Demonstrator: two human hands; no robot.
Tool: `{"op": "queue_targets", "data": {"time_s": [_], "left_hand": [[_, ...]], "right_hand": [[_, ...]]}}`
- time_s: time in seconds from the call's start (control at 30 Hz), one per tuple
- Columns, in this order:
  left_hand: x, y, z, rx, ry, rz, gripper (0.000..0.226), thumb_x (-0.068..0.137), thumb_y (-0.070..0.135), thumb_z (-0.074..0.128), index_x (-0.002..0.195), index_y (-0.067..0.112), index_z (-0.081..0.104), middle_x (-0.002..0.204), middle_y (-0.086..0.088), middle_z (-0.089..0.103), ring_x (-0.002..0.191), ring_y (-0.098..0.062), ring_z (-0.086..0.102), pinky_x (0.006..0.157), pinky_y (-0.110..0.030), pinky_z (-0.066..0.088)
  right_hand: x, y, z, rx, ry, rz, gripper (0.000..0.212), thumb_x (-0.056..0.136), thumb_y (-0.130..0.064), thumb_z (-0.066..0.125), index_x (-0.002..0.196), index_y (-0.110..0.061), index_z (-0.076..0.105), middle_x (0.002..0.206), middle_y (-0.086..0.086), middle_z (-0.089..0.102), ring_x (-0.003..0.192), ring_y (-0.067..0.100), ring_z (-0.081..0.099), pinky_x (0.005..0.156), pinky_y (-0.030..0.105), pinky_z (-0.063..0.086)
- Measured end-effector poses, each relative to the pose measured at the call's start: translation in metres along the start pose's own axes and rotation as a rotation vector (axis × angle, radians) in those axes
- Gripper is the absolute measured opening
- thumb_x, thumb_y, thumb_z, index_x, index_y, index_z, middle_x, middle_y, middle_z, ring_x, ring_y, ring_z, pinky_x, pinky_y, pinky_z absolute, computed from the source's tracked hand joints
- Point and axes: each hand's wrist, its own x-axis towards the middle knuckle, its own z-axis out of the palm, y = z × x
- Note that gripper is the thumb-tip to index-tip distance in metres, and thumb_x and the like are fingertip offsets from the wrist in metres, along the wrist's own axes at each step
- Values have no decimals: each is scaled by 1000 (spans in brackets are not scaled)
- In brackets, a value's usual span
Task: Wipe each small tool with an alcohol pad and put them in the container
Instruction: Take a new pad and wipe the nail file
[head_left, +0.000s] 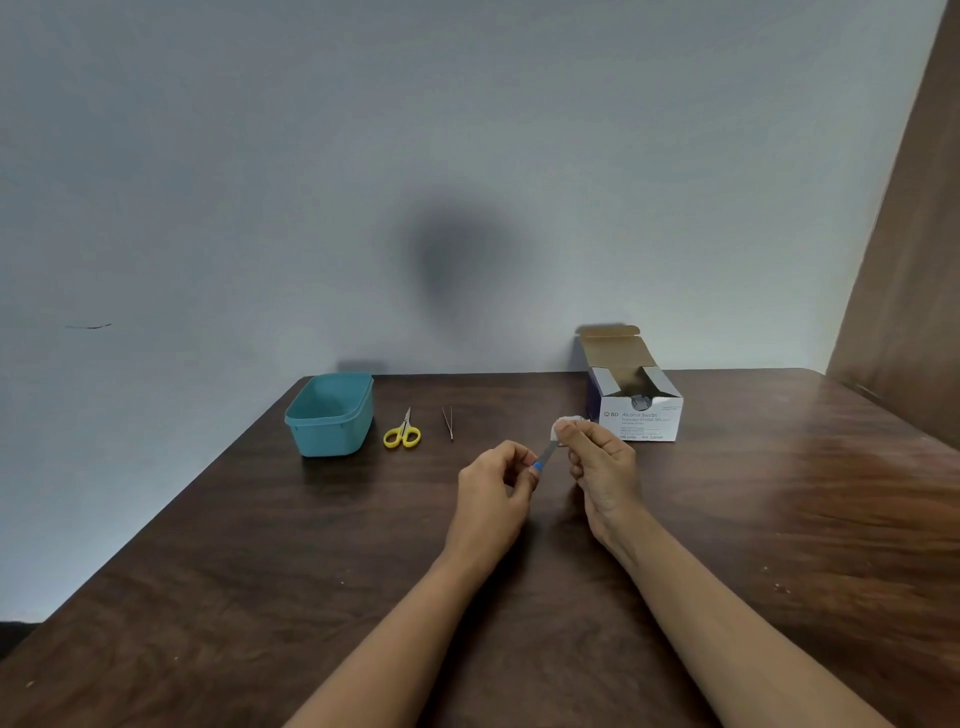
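Just right of the frame's centre, our left hand (493, 478) pinches the blue end of a small metal tool (544, 459). Our right hand (602, 460) grips a white alcohol pad (561, 422) closed around the tool's other tip (which is hidden). Left of centre, on the counter (260, 571), stands the teal container (332, 439), with yellow-handled scissors (402, 432) just to its right, then tweezers (448, 422). An open box of alcohol swabs (641, 418) sits behind the right hand.

Worktop (727, 545): dark wood grain, semi-gloss. Container (329, 415): smooth teal plastic. Swab box (641, 421): matt cardboard. Tweezers (448, 422): thin metal.
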Motion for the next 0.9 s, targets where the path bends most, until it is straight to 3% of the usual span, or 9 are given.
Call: {"op": "queue_targets", "data": {"time_s": [0.13, 0.3, 0.6, 0.73, 0.9], "left_hand": [[-2, 2, -1, -5, 20, 0, 6, 90, 18, 62, 86, 22, 65, 78, 10, 63, 73, -2, 58, 62, -9, 45], [-2, 2, 0, 6, 29, 4, 10, 91, 20, 62, 81, 23, 66, 74, 9, 65, 71, -5, 59, 61, -10, 43], [-1, -2, 4, 71, -4, 39, 15, 94, 26, 56, 84, 18, 64, 70, 11, 59, 70, -5, 55, 62, -18, 43], [-2, -3, 3, 68, -3, -16, 20, 95, 29, 54, 83, 20, 67, 71, 9, 64, 68, -3, 59, 65, -22, 49], [-1, -2, -1, -79, -23, -87, 28, 96, 23, 52, 74, 20, 69, 68, 7, 67, 67, 2, 62, 65, -8, 46]], "right_hand": [[0, -1, -1, 35, 0, 2, 7, 84, -6, 67, 88, -9, 73, 61, -9, 62, 52, 0, 50, 49, 10, 38], [-1, -3, 0, 77, -20, 13, 8, 81, -3, 70, 89, -4, 72, 74, -3, 69, 55, -2, 57, 51, 9, 41], [0, -2, -1, 34, 17, 34, 7, 79, -10, 73, 86, -7, 73, 57, -9, 58, 50, 1, 46, 49, 13, 38], [4, 1, -3, 47, 18, 29, 6, 81, -11, 71, 86, -10, 75, 72, 5, 59, 54, 4, 41, 45, 13, 35], [4, 0, -5, 111, -126, 84, 19, 74, -19, 70, 88, -9, 76, 83, 10, 56, 55, 5, 37, 48, 14, 29]]}}
